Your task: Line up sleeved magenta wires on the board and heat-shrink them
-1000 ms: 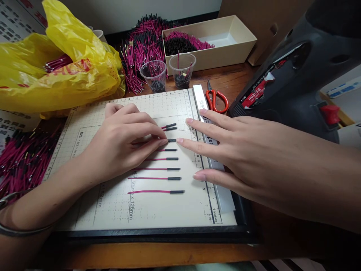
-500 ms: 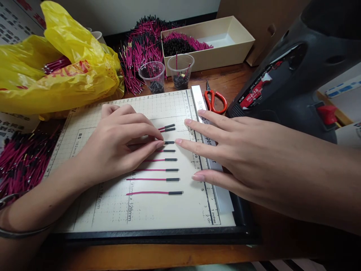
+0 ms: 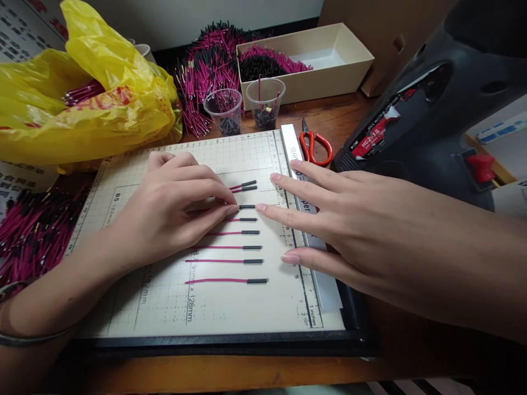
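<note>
Several thin red wires with black sleeves on their right ends [image 3: 225,261] lie in a row on a cream gridded cutting board [image 3: 173,307]. My left hand [image 3: 177,211] rests on the board, its fingers pressed together on one wire [image 3: 246,207] in the row. My right hand [image 3: 337,219] lies flat with fingers spread; its middle fingertip touches that wire's black end. Two more wires [image 3: 244,187] lie just above.
A yellow plastic bag [image 3: 82,99] sits at the back left, piles of red wires [image 3: 206,66] and a cardboard box [image 3: 313,60] behind. Two clear cups [image 3: 247,107], red scissors [image 3: 315,145] and a black heat gun [image 3: 432,109] stand to the right. More wires [image 3: 28,236] lie left.
Hardly anything has changed; both hands stay on the same wire, with only a slight shift of the view.
</note>
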The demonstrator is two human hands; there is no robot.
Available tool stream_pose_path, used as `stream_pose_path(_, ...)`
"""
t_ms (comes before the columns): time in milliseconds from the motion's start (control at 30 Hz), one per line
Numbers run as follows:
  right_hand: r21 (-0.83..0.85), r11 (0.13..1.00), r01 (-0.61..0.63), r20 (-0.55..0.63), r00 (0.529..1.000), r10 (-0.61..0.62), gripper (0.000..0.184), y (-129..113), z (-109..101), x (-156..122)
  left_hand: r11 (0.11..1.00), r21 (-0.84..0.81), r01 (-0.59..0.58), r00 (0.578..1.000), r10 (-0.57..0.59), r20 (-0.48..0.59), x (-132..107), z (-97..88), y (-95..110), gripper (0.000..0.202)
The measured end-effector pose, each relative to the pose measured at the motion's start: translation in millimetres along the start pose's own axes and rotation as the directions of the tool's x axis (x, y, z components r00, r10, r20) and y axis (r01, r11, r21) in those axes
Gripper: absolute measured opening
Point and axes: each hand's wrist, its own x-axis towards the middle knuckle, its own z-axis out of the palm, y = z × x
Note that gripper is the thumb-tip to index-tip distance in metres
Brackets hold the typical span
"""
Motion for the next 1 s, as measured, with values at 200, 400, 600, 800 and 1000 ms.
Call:
stream_pose_path(200,-0.016,1.0,-0.001,0.004,1.0,0.001,0.059,1.0,-0.3,0.6,1.0,0.007,-0.019,1.0,0.019,0.002,0.0,0.5,-0.5,0.017)
stream_pose_path(400,-0.002,1.0,0.002,0.023,1.0,-0.002,0.06,1.1,1.0,1.5,1.0,0.021,-0.011,1.0,0.011,0.009,0.1,0.8,-0.9,0.021)
stream_pose_path(600,-0.015,1.0,-0.021,0.002,1.0,0.021,0.059,-0.4,0.4,0.6,0.999,0.034,-0.003,0.999,0.002,0.036,2.8,-1.2,1.8,0.021)
stream_pose_path(800,0.003,1.0,-0.024,0.008,1.0,0.024,0.059,0.4,-0.7,0.7,0.999,0.043,-0.004,1.0,0.003,0.028,1.8,-0.2,1.3,0.022)
stream_pose_path(1000,-0.008,1.0,-0.027,-0.006,1.0,0.027,0.057,-1.3,0.4,0.9,0.999,0.046,-0.015,1.0,0.014,0.023,0.1,0.6,3.2,0.022)
